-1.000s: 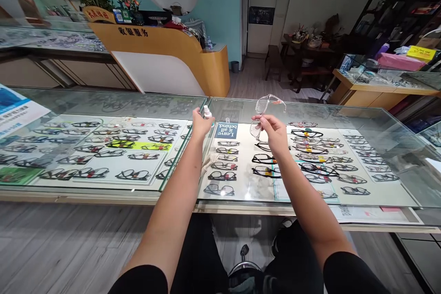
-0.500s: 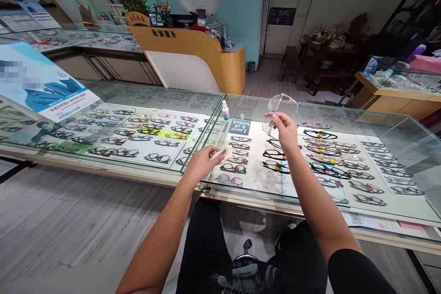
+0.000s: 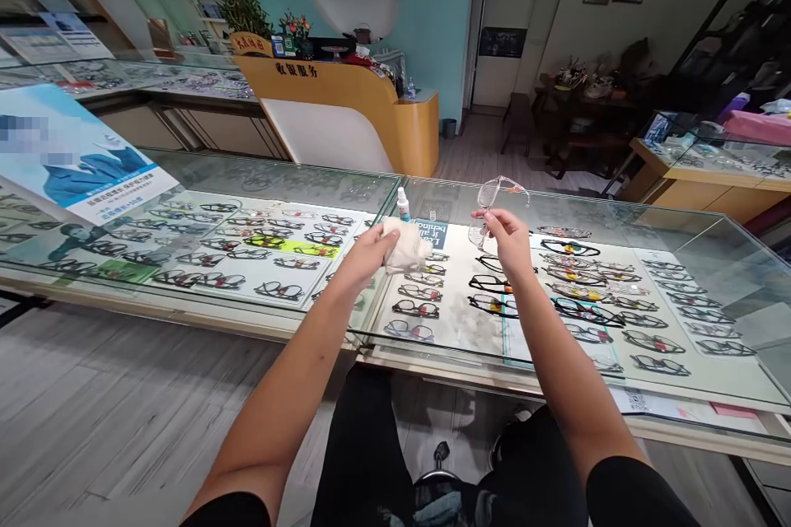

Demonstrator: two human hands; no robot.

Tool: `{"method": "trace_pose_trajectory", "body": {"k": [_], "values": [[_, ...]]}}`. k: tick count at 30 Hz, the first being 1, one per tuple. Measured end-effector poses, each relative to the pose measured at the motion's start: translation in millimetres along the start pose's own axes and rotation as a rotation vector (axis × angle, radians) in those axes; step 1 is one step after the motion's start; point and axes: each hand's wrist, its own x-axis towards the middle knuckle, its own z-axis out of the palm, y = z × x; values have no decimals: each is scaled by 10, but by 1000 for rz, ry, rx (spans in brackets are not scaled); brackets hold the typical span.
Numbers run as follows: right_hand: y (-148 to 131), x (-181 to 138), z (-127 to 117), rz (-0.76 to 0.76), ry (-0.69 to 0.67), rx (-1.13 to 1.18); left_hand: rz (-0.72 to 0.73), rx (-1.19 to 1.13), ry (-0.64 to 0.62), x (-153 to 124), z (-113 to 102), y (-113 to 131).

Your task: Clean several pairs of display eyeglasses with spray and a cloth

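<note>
Between the fingers of my left hand (image 3: 366,254) hangs a pale cloth (image 3: 406,247), held above the glass counter (image 3: 457,191). My right hand (image 3: 507,240) pinches a pair of clear-framed eyeglasses (image 3: 488,194) at the frame, raised over the counter with one temple sticking out to the right. A small white spray bottle (image 3: 403,204) stands upright on the glass just behind the cloth. Partly covered by the cloth is a blue card (image 3: 437,232) with white lettering.
Rows of eyeglass frames (image 3: 572,273) lie inside the display case under the glass. A blue leaflet stand (image 3: 92,165) is at the left on the counter. Beyond stands a yellow cashier desk (image 3: 346,90), and another display case (image 3: 710,173) is at the far right.
My left hand has lifted the cloth off the counter and brought it up and to the right, nearer the eyeglasses. My right hand still holds the eyeglasses at about the same place.
</note>
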Motion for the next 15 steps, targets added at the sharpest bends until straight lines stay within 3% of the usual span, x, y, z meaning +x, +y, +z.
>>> {"method": "trace_pose_trajectory", "body": {"k": [7,11,15], "values": [[-55,28,-42,-7,-16,5,165,-87,-34,694,696,352],[-57,55,-57,-5,-20,20,292,-20,27,805,1042,257],[-5,48,-48,47,-60,33,334,-2,29,716,1147,51]]}}
